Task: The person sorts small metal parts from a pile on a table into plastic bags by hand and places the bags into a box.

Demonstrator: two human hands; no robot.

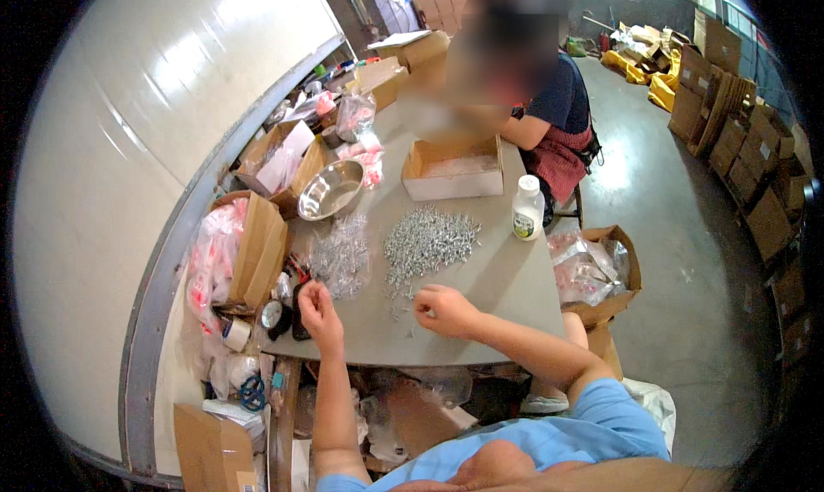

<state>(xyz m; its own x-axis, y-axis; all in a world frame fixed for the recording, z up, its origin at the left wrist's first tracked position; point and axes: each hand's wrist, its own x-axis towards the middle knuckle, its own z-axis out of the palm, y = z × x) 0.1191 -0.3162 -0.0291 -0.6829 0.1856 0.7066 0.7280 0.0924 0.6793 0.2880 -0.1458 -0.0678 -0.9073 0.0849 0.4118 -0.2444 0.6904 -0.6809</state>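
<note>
A heap of small silver metal pieces that look like screws (429,243) lies spread on the grey table. My right hand (445,311) is at its near edge, fingers curled in, and a few loose pieces lie beside it. What those fingers hold, if anything, is hidden. To the left of the heap is a pile of small clear plastic bags (341,253), seemingly with metal pieces inside. My left hand (321,317) is raised near the pile's front edge, its fingertips drawn together. Whatever they may hold is too small to make out.
A metal bowl (331,190), an open carton (452,181) and a white bottle (528,209) stand on the table (506,295). Cartons with plastic bags (249,247) crowd the left side. Another person (549,114) sits across. A box of plastic (596,269) stands right.
</note>
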